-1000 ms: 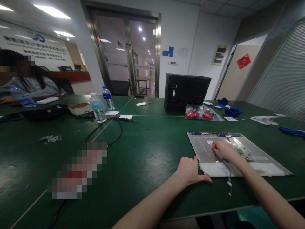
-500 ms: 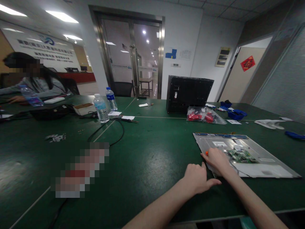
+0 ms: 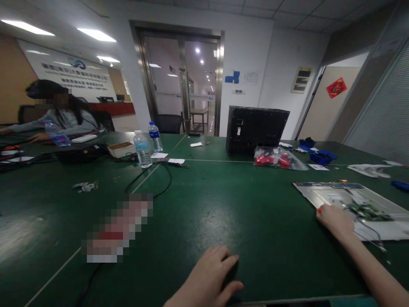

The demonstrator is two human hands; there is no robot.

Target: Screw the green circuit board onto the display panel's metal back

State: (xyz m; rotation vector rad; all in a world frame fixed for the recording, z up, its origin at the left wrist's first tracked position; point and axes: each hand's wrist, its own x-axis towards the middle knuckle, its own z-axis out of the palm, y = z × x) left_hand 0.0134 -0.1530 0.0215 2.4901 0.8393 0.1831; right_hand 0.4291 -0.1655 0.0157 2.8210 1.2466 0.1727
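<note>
The tabletop point(image 3: 191, 196) is big and dark green, with thin pale lines across it and a shiny spot of light near the middle. On its right side a flat silver panel point(image 3: 394, 230) lies face up, with a green board point(image 3: 367, 211) on top. A gray wire point(image 3: 367, 226) bends over the panel's near edge.

The right hand point(image 3: 337, 221) is at the panel's left edge. Its fingers are curled and pinch a small orange thing point(image 3: 319, 210), which is mostly hidden. The left hand point(image 3: 212, 273) is low over the tabletop, well apart from the panel, with its thumb spread away from its loosely bent fingers.

Farther back stands a black box point(image 3: 257, 130). A clear bag point(image 3: 277, 158) with red things in it lies just in front. To the right is a blue tray point(image 3: 322, 157) with dark bits inside. To the left, two water bottles point(image 3: 142, 149) stand near a little brown box point(image 3: 121, 149). Small gray bits point(image 3: 85, 186) lie nearer, and blurry squares cover a reddish thing point(image 3: 119, 234).

A person point(image 3: 73, 117) sits at the far left. Behind the tabletop are tall glass doors point(image 3: 166, 76) in a metal frame. Bright lights point(image 3: 96, 35) shine from the ceiling. Red paper point(image 3: 336, 87) is stuck on a door at the right, and blinds point(image 3: 386, 98) are beside it.
</note>
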